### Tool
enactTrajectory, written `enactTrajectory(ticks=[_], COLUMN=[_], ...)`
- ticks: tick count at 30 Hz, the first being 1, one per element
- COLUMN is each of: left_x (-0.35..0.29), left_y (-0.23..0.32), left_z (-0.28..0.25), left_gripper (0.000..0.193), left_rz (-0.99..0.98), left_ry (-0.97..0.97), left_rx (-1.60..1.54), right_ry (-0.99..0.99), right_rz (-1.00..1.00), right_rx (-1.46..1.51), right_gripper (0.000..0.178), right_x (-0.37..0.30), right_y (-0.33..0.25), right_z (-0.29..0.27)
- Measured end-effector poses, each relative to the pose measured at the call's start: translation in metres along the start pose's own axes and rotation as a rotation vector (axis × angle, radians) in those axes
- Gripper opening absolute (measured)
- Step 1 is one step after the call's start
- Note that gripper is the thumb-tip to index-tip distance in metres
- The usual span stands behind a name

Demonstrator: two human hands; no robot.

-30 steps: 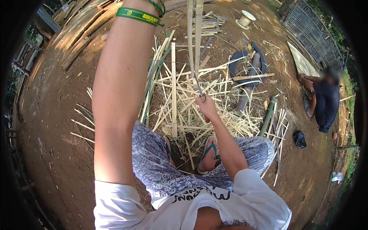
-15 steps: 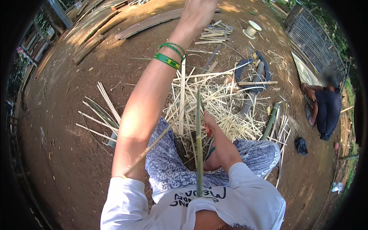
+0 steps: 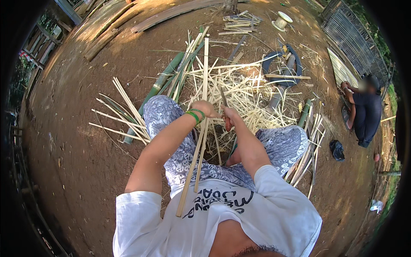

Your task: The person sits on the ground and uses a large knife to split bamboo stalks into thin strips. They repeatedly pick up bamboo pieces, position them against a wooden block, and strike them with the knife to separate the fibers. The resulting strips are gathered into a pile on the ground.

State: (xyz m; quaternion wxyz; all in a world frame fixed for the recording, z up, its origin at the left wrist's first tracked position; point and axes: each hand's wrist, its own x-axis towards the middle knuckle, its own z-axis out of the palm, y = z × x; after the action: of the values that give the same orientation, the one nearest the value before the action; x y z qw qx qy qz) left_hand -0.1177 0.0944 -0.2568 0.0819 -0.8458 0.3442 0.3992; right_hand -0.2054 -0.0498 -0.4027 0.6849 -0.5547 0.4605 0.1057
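My left hand (image 3: 205,109), with green bands at its wrist, is closed around pale bamboo strips (image 3: 191,173). Their near ends hang over my lap and shirt, and a long flat strip (image 3: 206,70) extends forward beyond the hand. Close by on the right, my right hand (image 3: 231,114) grips a knife (image 3: 224,98) by its reddish handle, blade pointing forward. The two hands almost meet above my lap. A large heap of bamboo shavings (image 3: 246,103) lies beyond them on the ground.
Green bamboo (image 3: 165,77) leans beyond my left knee; more strips (image 3: 124,103) lie left and a bundle (image 3: 310,147) right. A pipe (image 3: 276,105) and black ring (image 3: 267,66) lie past the heap. Another person (image 3: 366,113) crouches far right near a black bag (image 3: 337,150).
My left hand has come back from far forward to beside my right hand, now with strips in it. The green strip before my chest is gone from there. The knife blade now shows.
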Motion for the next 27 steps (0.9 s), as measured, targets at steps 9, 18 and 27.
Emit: enactTrajectory(ticks=[9, 18, 27], left_x=[0.044, -0.032, -0.098], left_y=[0.003, -0.031, -0.093], left_z=[0.112, -0.011, -0.178], left_gripper=[0.022, 0.023, 0.018], left_rz=[-0.123, 0.052, 0.205], left_ry=[-0.062, 0.188, 0.647], left_rx=[-0.601, -1.143, -1.089], right_ry=[-0.016, -0.124, 0.082], right_rz=[-0.040, -0.321, -0.327], right_rx=[0.062, 0.327, 0.208], right_gripper=[0.042, 0.035, 0.034], right_x=[-0.019, -0.033, -0.050], right_y=[0.017, -0.002, -0.056], right_z=[-0.004, -0.013, -0.019])
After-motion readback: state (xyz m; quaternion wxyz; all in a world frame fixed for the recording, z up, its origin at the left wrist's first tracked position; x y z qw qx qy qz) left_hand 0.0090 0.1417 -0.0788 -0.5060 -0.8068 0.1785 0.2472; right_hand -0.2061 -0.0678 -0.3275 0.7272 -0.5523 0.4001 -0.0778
